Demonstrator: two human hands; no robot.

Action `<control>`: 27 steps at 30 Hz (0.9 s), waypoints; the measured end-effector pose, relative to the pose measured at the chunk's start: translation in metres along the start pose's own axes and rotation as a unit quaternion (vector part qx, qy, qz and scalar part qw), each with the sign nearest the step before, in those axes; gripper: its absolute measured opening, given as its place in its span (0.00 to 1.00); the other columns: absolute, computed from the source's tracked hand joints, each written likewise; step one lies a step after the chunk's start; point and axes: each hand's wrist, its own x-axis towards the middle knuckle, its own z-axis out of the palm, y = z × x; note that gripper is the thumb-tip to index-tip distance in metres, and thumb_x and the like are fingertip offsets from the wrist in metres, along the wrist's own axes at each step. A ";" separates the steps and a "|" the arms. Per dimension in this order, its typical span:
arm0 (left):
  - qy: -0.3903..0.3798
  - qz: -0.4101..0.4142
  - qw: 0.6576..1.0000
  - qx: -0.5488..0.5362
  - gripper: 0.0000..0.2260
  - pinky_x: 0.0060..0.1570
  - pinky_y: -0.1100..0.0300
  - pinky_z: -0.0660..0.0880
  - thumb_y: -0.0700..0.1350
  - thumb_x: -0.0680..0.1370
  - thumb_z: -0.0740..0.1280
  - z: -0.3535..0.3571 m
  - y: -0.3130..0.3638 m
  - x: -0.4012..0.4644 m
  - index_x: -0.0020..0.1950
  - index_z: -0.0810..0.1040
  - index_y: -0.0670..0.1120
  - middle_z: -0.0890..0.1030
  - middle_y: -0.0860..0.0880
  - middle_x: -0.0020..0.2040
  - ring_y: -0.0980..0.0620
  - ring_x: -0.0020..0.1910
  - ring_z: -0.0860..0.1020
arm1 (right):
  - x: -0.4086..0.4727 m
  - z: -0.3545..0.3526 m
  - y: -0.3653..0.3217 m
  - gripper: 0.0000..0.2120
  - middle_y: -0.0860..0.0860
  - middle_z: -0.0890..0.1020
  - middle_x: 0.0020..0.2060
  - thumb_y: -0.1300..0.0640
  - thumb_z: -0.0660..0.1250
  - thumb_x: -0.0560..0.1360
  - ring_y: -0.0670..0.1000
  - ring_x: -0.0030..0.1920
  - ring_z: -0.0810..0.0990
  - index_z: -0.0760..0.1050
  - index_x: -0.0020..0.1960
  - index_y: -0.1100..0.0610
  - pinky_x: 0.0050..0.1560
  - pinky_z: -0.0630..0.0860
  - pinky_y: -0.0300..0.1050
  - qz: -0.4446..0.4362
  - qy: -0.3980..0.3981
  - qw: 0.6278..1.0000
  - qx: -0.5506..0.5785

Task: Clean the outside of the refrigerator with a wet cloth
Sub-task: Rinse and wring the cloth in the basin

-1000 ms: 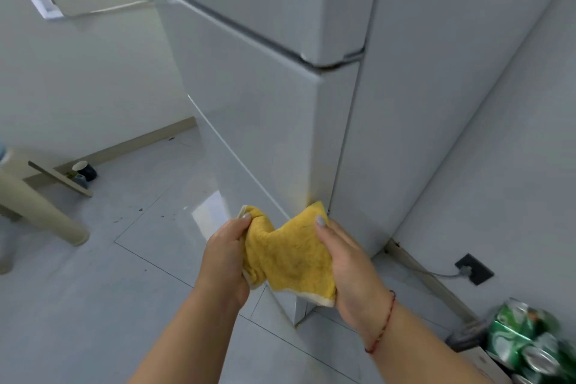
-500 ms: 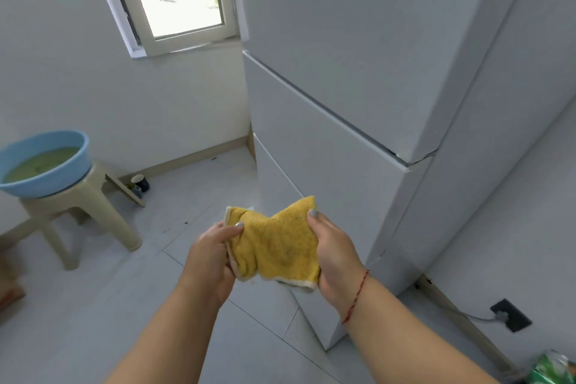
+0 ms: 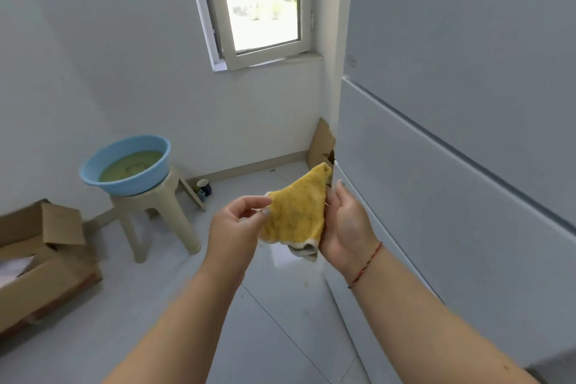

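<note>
Both hands hold the cloth [image 3: 296, 212] near the fridge [image 3: 452, 150]: left hand [image 3: 232, 234] fingers pinch its edge, right hand [image 3: 347, 227] fingers grip its side.

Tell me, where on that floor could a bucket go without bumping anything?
Bare tile lies between the stool and the refrigerator, below both hands holding the yellow cloth. The left is crowded: an open cardboard box beside the stool carrying the blue basin. A small cup and cardboard fill the far corner.
</note>
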 end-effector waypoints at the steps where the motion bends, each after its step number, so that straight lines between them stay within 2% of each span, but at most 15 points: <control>1: -0.019 0.007 1.000 0.004 0.05 0.51 0.53 0.78 0.43 0.76 0.71 -0.006 0.004 0.015 0.49 0.84 0.52 0.82 0.42 0.50 0.47 0.49 0.81 | 0.020 0.013 -0.002 0.33 0.61 0.82 0.55 0.35 0.45 0.79 0.63 0.58 0.77 0.79 0.59 0.56 0.60 0.69 0.59 -0.005 -0.008 1.000 0.012; 3: -0.067 0.010 0.997 0.024 0.08 0.52 0.58 0.78 0.49 0.73 0.74 -0.015 0.007 0.047 0.52 0.83 0.55 0.83 0.48 0.52 0.54 0.50 0.81 | 0.059 0.039 -0.004 0.34 0.59 0.81 0.58 0.34 0.44 0.79 0.60 0.60 0.78 0.75 0.63 0.56 0.61 0.73 0.58 -0.006 -0.024 0.999 0.029; 5: -0.095 0.020 0.993 0.061 0.15 0.51 0.59 0.79 0.53 0.69 0.77 -0.024 0.007 0.083 0.54 0.80 0.57 0.82 0.53 0.52 0.57 0.50 0.81 | 0.095 0.064 -0.003 0.34 0.58 0.81 0.58 0.34 0.45 0.79 0.59 0.60 0.78 0.75 0.64 0.57 0.61 0.73 0.58 -0.001 -0.041 0.999 0.033; 7: -0.067 0.022 0.995 0.067 0.13 0.50 0.58 0.79 0.51 0.70 0.76 -0.041 0.004 0.120 0.54 0.81 0.55 0.84 0.54 0.48 0.57 0.48 0.82 | 0.135 0.091 0.002 0.33 0.58 0.81 0.58 0.34 0.45 0.79 0.58 0.60 0.78 0.76 0.62 0.58 0.62 0.73 0.57 0.023 -0.053 0.998 0.024; 9: -0.013 0.020 0.998 0.056 0.04 0.41 0.65 0.77 0.45 0.76 0.71 -0.059 0.002 0.150 0.50 0.82 0.50 0.84 0.54 0.41 0.61 0.41 0.81 | 0.164 0.113 0.005 0.31 0.59 0.81 0.58 0.36 0.46 0.80 0.57 0.60 0.77 0.76 0.60 0.58 0.61 0.73 0.54 0.028 -0.066 0.997 0.017; 11: 0.035 0.012 0.998 0.042 0.03 0.35 0.69 0.74 0.43 0.79 0.68 -0.082 -0.002 0.180 0.48 0.82 0.48 0.82 0.53 0.37 0.62 0.36 0.79 | 0.189 0.136 0.011 0.26 0.59 0.81 0.56 0.41 0.51 0.81 0.57 0.59 0.78 0.75 0.60 0.60 0.61 0.73 0.54 0.043 -0.093 0.995 0.003; 12: 0.049 0.002 0.998 0.024 0.04 0.37 0.66 0.75 0.43 0.79 0.67 -0.095 -0.005 0.195 0.48 0.82 0.48 0.83 0.51 0.39 0.59 0.39 0.80 | 0.202 0.148 0.016 0.21 0.59 0.81 0.55 0.45 0.55 0.81 0.57 0.58 0.79 0.76 0.59 0.61 0.60 0.74 0.55 0.047 -0.104 0.993 -0.017; 14: 0.061 -0.022 0.998 -0.020 0.04 0.46 0.55 0.80 0.44 0.80 0.66 -0.119 -0.009 0.220 0.50 0.81 0.48 0.85 0.48 0.44 0.50 0.46 0.83 | 0.226 0.168 0.031 0.16 0.62 0.81 0.55 0.55 0.65 0.77 0.59 0.55 0.80 0.74 0.60 0.64 0.58 0.77 0.56 0.054 -0.138 0.987 -0.064; 16: 0.068 -0.040 0.993 -0.088 0.06 0.50 0.49 0.81 0.42 0.81 0.63 -0.143 -0.012 0.244 0.52 0.79 0.47 0.85 0.45 0.47 0.47 0.49 0.83 | 0.252 0.188 0.045 0.22 0.63 0.80 0.57 0.62 0.70 0.71 0.62 0.55 0.80 0.71 0.64 0.64 0.52 0.79 0.56 0.057 -0.151 0.980 -0.114; 18: 0.080 -0.050 0.984 -0.154 0.06 0.48 0.50 0.81 0.41 0.83 0.60 -0.171 -0.014 0.269 0.53 0.77 0.47 0.84 0.44 0.48 0.49 0.46 0.83 | 0.279 0.210 0.059 0.18 0.62 0.80 0.55 0.67 0.67 0.73 0.60 0.53 0.81 0.73 0.62 0.62 0.47 0.80 0.53 0.045 -0.134 0.976 -0.165; 21: 0.121 -0.052 0.974 -0.187 0.07 0.46 0.51 0.80 0.41 0.83 0.59 -0.227 -0.022 0.316 0.56 0.75 0.49 0.82 0.45 0.50 0.50 0.45 0.81 | 0.321 0.251 0.081 0.08 0.58 0.82 0.49 0.65 0.60 0.79 0.57 0.49 0.81 0.76 0.54 0.58 0.50 0.80 0.54 0.010 -0.096 0.964 -0.247; 23: 0.143 -0.050 0.970 -0.190 0.09 0.43 0.53 0.80 0.40 0.83 0.60 -0.277 -0.030 0.353 0.60 0.73 0.52 0.81 0.46 0.51 0.50 0.46 0.81 | 0.358 0.287 0.097 0.09 0.56 0.81 0.47 0.62 0.58 0.81 0.55 0.46 0.79 0.76 0.51 0.54 0.51 0.78 0.56 -0.007 -0.065 0.957 -0.283; 24: 0.151 -0.054 0.968 -0.194 0.13 0.42 0.54 0.80 0.39 0.82 0.61 -0.282 -0.029 0.354 0.63 0.71 0.54 0.81 0.46 0.51 0.50 0.45 0.81 | 0.362 0.286 0.096 0.09 0.56 0.80 0.47 0.61 0.57 0.81 0.55 0.46 0.78 0.76 0.50 0.52 0.51 0.78 0.56 -0.018 -0.050 0.948 -0.313; 25: 0.156 -0.052 0.966 -0.197 0.16 0.40 0.54 0.81 0.37 0.81 0.63 -0.316 -0.037 0.376 0.64 0.70 0.54 0.81 0.45 0.50 0.49 0.44 0.81 | 0.390 0.311 0.111 0.10 0.55 0.79 0.47 0.59 0.57 0.81 0.54 0.47 0.77 0.75 0.49 0.50 0.51 0.77 0.56 -0.029 -0.045 0.939 -0.341; 27: 0.151 -0.056 0.968 -0.191 0.19 0.37 0.57 0.80 0.32 0.77 0.65 -0.349 -0.048 0.394 0.63 0.71 0.52 0.79 0.42 0.49 0.48 0.42 0.80 | 0.416 0.334 0.125 0.10 0.54 0.78 0.48 0.57 0.56 0.82 0.54 0.48 0.76 0.74 0.48 0.48 0.50 0.77 0.53 -0.043 -0.030 0.917 -0.395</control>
